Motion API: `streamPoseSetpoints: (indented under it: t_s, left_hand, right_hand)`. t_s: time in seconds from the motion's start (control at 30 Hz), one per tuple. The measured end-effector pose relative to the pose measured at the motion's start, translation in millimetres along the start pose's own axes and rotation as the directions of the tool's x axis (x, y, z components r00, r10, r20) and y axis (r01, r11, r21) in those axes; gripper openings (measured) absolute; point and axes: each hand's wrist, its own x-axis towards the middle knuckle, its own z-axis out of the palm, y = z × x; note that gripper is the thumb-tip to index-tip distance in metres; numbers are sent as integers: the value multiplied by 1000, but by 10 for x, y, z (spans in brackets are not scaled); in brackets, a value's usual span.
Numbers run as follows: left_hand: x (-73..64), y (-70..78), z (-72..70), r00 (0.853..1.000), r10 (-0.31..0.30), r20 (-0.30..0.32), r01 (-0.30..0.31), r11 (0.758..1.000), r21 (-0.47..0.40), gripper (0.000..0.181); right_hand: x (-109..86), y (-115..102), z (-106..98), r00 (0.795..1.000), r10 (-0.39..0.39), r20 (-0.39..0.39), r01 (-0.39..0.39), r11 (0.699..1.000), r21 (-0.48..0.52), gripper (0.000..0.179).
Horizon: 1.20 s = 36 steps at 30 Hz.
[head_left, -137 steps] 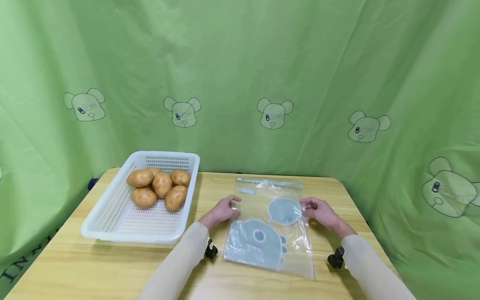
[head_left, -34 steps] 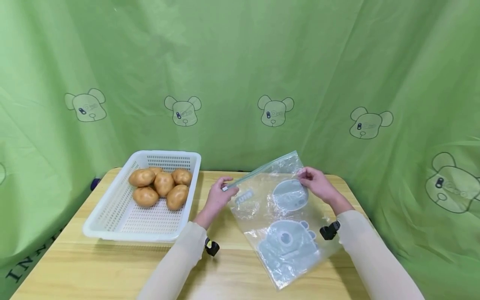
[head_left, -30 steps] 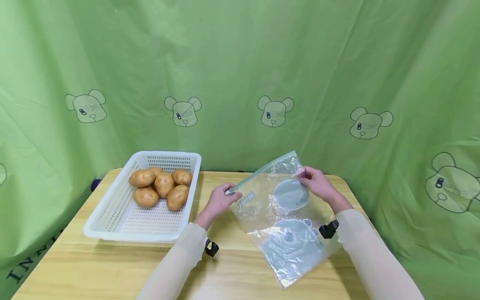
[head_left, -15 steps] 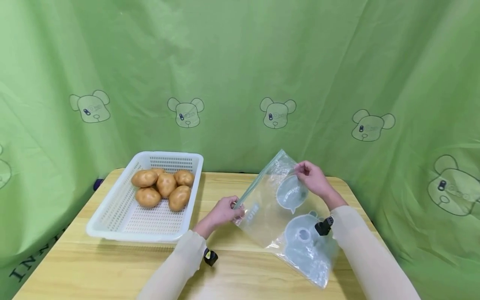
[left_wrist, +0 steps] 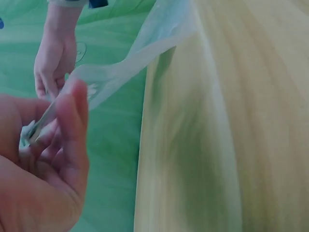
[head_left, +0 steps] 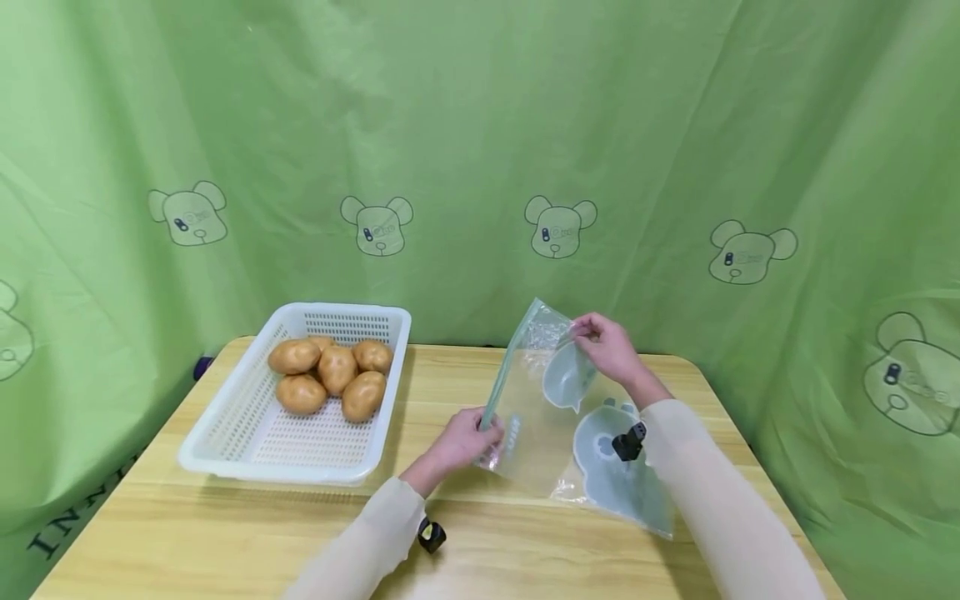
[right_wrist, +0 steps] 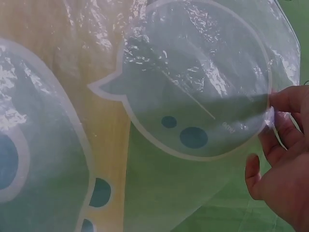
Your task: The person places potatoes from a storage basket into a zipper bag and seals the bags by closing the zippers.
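Note:
A clear zip-top plastic bag [head_left: 536, 417] with pale blue printed shapes is held slanted above the table, its green zip edge facing left. My left hand [head_left: 467, 437] grips the near end of that zip edge; in the left wrist view the fingers of the left hand [left_wrist: 48, 159] curl round the bag's edge. Farther back, my right hand [head_left: 606, 346] pinches the bag's side edge, close to the speech-bubble print [right_wrist: 193, 87]. The right wrist view shows that hand [right_wrist: 285, 140] with thumb and fingers on the film. The bag looks flat.
Left of the bag stands a white perforated plastic basket [head_left: 277, 477] with several brown potatoes [head_left: 337, 369] in its far half. The wooden table [head_left: 247, 542] has a green curtain [head_left: 465, 125] hanging behind and at both sides.
The bag first lay flat between both hands. It has since been lifted and turned, its zip edge swinging from the far side to the left. The left hand moved nearer, the right hand farther back.

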Motion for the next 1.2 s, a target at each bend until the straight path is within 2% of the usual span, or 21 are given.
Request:
streamPoseSetpoints:
  t_s: [0.1, 0.2, 0.3, 0.37, 0.47, 0.53, 0.67, 0.73, 0.9, 1.07, 1.2]
  left_hand:
    - [-25, -5, 47, 998, 41, -46, -40, 999, 26, 11]
    - [-41, -22, 80, 996, 66, -66, -65, 998, 19, 9]
    - [-63, -31, 114, 992, 91, -82, -88, 995, 43, 9]
    - [-76, -35, 133, 990, 105, -95, -99, 993, 69, 9]
    - [-90, -35, 161, 987, 121, -107, -112, 990, 90, 9]
    - [-97, -33, 182, 986, 124, -112, -114, 989, 89, 8]
    - [-101, -40, 231, 982, 138, -131, -125, 986, 107, 8]
    - [-98, -45, 253, 978, 153, -144, -135, 982, 129, 9]
    - [-94, -42, 296, 974, 161, -160, -133, 976, 174, 9]
    - [-96, -41, 326, 973, 161, -165, -129, 973, 190, 9]
    - [-91, -48, 333, 972, 165, -166, -132, 972, 194, 9]
  right_hand:
    - [9, 2, 42, 999, 37, 24, -37, 999, -5, 31]
    - [-6, -29, 101, 996, 70, 51, -68, 997, -23, 45]
    - [-44, -86, 180, 998, 63, 28, -61, 997, -47, 57]
    - [-68, -142, 249, 998, 53, -16, -53, 998, -41, 55]
    - [-112, -247, 355, 995, 82, -49, -84, 996, -42, 38]
    - [-144, -319, 420, 991, 135, -11, -135, 990, -48, 36]
    - [-205, -469, 533, 970, 215, 113, -204, 974, -100, 58]
    - [-225, -541, 589, 959, 246, 141, -235, 968, -92, 61]
    - [-254, -679, 702, 953, 268, 139, -261, 963, -69, 56]
    - [-260, -721, 760, 957, 262, 127, -252, 963, -94, 52]
    - [-256, -746, 792, 952, 274, 137, -269, 962, -53, 39]
